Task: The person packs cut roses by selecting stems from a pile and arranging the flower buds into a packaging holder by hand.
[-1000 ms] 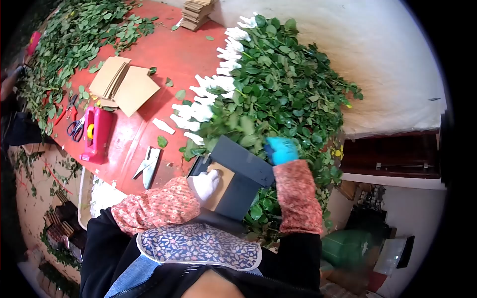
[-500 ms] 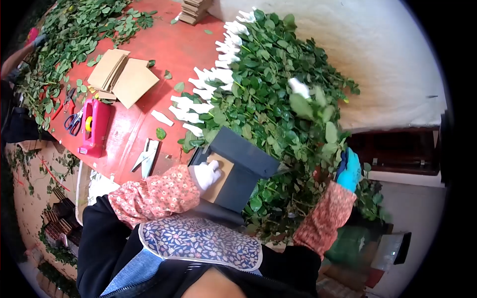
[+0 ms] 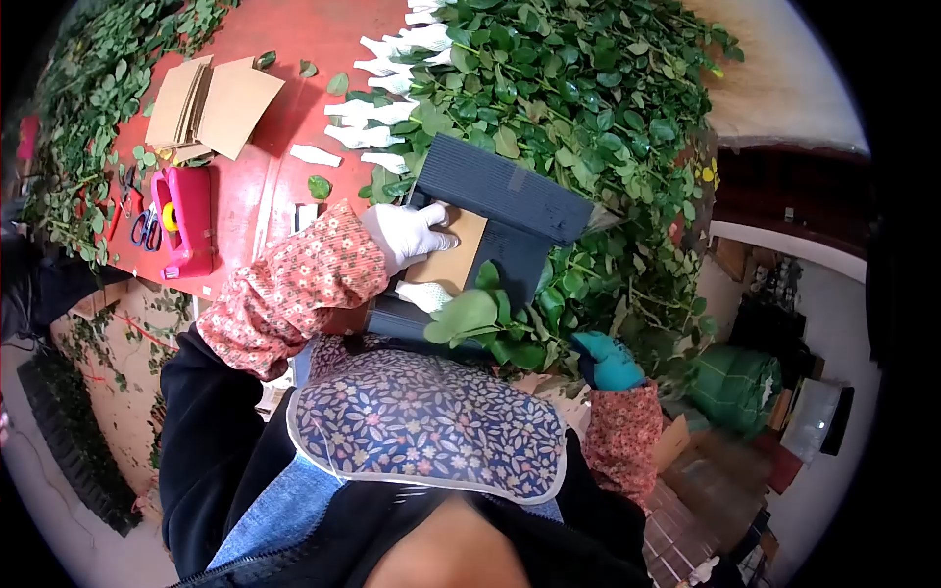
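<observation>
My left hand [image 3: 410, 237], in a white glove, rests on a brown cardboard piece [image 3: 469, 247] inside a dark ridged tray [image 3: 505, 186], its fingers partly apart. My right hand [image 3: 610, 361], in a teal glove, is closed round the lower part of a leafy rose stem [image 3: 469, 318]. A white mesh sleeve [image 3: 423, 296] covers the head of this rose, which lies over the near part of the tray just below my left hand. The stem inside my right hand is mostly hidden by leaves and glove.
More roses [image 3: 588, 88] with white sleeves [image 3: 368, 113] are heaped beyond the tray on the red table [image 3: 260, 201]. Cardboard pieces [image 3: 230, 103], a pink tape dispenser [image 3: 186, 220] and scissors [image 3: 147, 230] lie to the left. A green bundle [image 3: 735, 387] stands low at right.
My right hand has brought the sleeved rose from above the heap down and left to the tray. My left hand stays at the cardboard, its fingers less curled. The view has tilted down.
</observation>
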### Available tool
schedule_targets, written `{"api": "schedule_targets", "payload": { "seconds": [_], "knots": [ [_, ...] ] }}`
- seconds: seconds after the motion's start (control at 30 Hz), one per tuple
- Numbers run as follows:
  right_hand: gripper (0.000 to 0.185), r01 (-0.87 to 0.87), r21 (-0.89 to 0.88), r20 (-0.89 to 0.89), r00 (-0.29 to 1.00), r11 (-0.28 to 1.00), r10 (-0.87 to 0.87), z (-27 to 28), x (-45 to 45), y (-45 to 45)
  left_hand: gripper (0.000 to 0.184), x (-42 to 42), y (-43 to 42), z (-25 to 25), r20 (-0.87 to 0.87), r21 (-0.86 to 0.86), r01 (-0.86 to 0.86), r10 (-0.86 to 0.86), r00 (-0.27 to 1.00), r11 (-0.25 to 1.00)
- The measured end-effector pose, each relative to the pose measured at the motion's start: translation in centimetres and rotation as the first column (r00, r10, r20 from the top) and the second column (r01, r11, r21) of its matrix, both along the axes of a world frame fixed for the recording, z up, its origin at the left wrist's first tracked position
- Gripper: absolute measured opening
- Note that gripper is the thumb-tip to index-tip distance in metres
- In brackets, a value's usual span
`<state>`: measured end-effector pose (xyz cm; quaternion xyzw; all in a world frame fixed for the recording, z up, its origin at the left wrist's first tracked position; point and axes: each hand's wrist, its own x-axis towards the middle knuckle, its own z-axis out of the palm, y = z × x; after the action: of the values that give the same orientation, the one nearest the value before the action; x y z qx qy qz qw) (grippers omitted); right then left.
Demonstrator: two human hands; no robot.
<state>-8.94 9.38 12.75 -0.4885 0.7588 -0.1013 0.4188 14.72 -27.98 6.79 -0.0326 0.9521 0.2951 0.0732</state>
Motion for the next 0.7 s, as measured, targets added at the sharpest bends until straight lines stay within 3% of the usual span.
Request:
{"api": "schedule_targets", "payload": {
  "seconds": [0.03,0.07,0.1,0.17,0.2,0.23,0.27,0.3,0.37,0.43,0.5,0.53,0.57,0.7],
  "knots": [
    [0.036,0.011,-0.008,0.009,1.000,1.000,-0.011,-1.1,-0.2,0.0,0.036,0.0,-0.2,0.6,-0.080,-0.036,0.050,-0.053,0.995,0.998],
    [0.032,0.451,0.334,0.240,0.808,0.828,-0.538,-2.3,-0.7,-0.3,0.039,-0.4,-0.3,1.2,0.095,0.009,0.074,-0.075,0.993,0.997],
    [0.032,0.418,0.367,0.176,0.846,0.831,-0.503,-2.7,-0.9,-0.6,0.039,-0.3,-0.4,1.5,0.096,-0.001,0.085,-0.084,0.992,0.996],
    [0.032,0.349,0.440,0.056,0.909,0.827,-0.413,-3.7,-1.4,-1.1,0.044,-0.2,-0.5,2.3,-0.106,0.090,0.059,-0.049,0.993,0.994],
    [0.033,0.135,0.354,-0.049,0.991,0.925,-0.126,-3.3,-1.1,-2.4,0.053,-0.3,-0.7,2.6,-0.036,0.101,0.081,-0.078,0.996,0.992],
    [0.033,-0.108,0.298,-0.180,0.969,0.948,0.167,-3.1,-0.9,-3.5,0.063,-0.3,-0.9,3.1,0.035,0.115,0.097,-0.102,0.994,0.989],
    [0.034,-0.115,0.196,-0.185,0.971,0.974,0.152,-3.0,-0.6,-3.4,0.067,-0.2,-0.7,3.6,0.076,0.115,0.073,-0.082,0.994,0.991],
    [0.034,-0.048,0.237,-0.149,0.985,0.970,0.085,-2.7,-0.3,-3.8,0.071,-0.2,-0.4,4.3,0.119,0.119,0.045,-0.059,0.991,0.992],
    [0.040,-0.093,0.318,-0.038,0.993,0.943,0.111,-4.6,-1.4,-3.0,0.078,-0.5,0.0,6.1,0.237,0.128,0.019,-0.049,0.970,0.992],
    [0.041,-0.016,0.569,0.033,0.999,0.822,-0.003,-5.4,-1.6,-3.8,0.077,-0.4,0.7,6.5,0.277,0.146,-0.052,0.010,0.961,0.988],
    [0.032,-0.172,0.093,-0.090,0.979,0.981,0.181,-7.4,-1.6,-1.0,0.075,-0.4,0.7,7.2,0.280,0.160,-0.064,0.017,0.960,0.985],
    [0.033,-0.160,0.132,-0.135,0.975,0.978,0.178,-6.2,-0.8,-2.1,0.075,-0.4,0.7,7.0,0.285,0.161,-0.052,0.004,0.959,0.986],
    [0.035,-0.147,0.301,-0.159,0.966,0.942,0.202,-5.1,-0.3,-3.4,0.075,-0.4,0.6,6.8,0.291,0.162,-0.041,-0.008,0.957,0.986],
    [0.036,-0.126,0.265,-0.133,0.977,0.956,0.166,-3.8,0.3,-3.3,0.075,0.3,0.5,7.1,0.256,0.196,-0.061,0.009,0.967,0.979]
  ]
}}
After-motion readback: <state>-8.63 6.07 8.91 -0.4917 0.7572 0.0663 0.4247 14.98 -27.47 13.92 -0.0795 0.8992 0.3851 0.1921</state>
